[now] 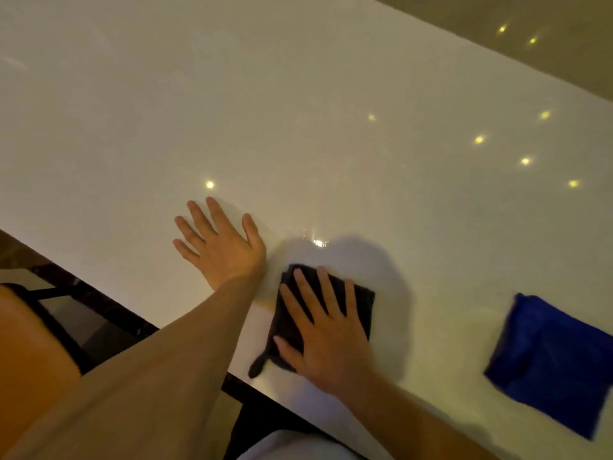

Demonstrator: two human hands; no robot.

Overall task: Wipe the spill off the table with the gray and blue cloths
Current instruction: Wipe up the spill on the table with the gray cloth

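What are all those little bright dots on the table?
Head view: the dots look like ceiling lights mirrored in the glossy table; one glare spot sits just beyond the gray cloth under the right hand. The blue cloth looks slightly blurred, and the lighting is dim and warm.

Dining or home setting, glossy white table (298,94) reflecting ceiling spotlights, orange-seated chair (30,346) alongside

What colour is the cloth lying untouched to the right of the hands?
Deep blue. The blue cloth lies folded on the table, clearest in the head view.
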